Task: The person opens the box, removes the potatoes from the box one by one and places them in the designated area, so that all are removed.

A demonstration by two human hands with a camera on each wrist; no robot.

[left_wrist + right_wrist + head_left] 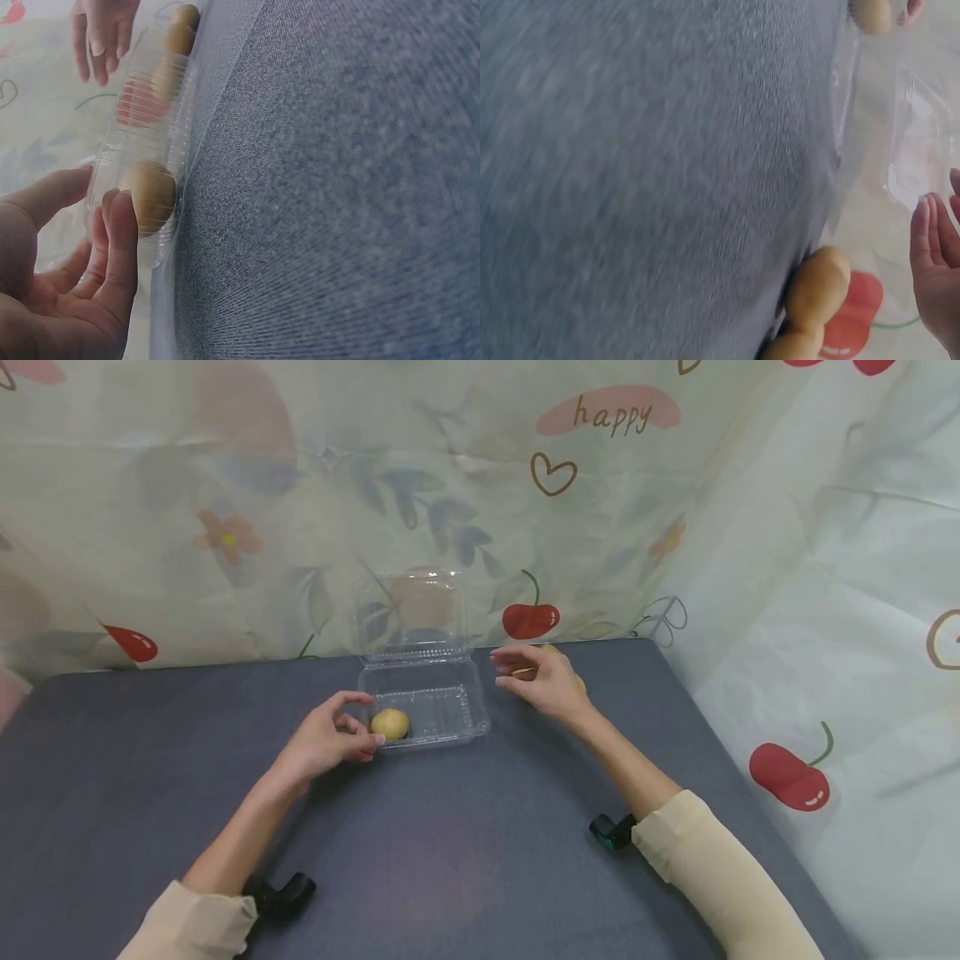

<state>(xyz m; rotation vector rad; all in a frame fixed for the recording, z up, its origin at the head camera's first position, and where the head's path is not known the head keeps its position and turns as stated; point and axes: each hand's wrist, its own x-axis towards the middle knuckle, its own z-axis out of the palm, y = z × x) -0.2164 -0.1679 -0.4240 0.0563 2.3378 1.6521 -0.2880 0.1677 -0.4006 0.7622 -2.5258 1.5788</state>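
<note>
Loading a clear hinged clamshell box [423,706] with small potatoes looks to be the step in hand. The box sits open near the middle of the table's far edge, its lid standing upright against the patterned cloth backdrop [225,527]. One yellow potato [390,723] lies inside the tray at its near-left corner. The left hand [326,743] is just beside it, fingers loosely curved and spread at the tray's rim; in the left wrist view the fingertips [120,217] seem to touch the plastic wall in front of the potato, gripping nothing. The right hand [540,681] hovers to the right of the box, toward the far right corner of the dark grey table [465,860], fingers relaxed and open, over two more potatoes [817,289] lying end to end by the table's edge.

By these pictures, the next move would call for the right hand to close around one of those potatoes, lift it over the tray's right wall and set it down beside the first.

Much is hard to read: the right hand covers most of the two potatoes in the head view, the right wrist picture is blurred and shows only the fingers' edge, and whether the left fingertips actually press the tray cannot be told.
</note>
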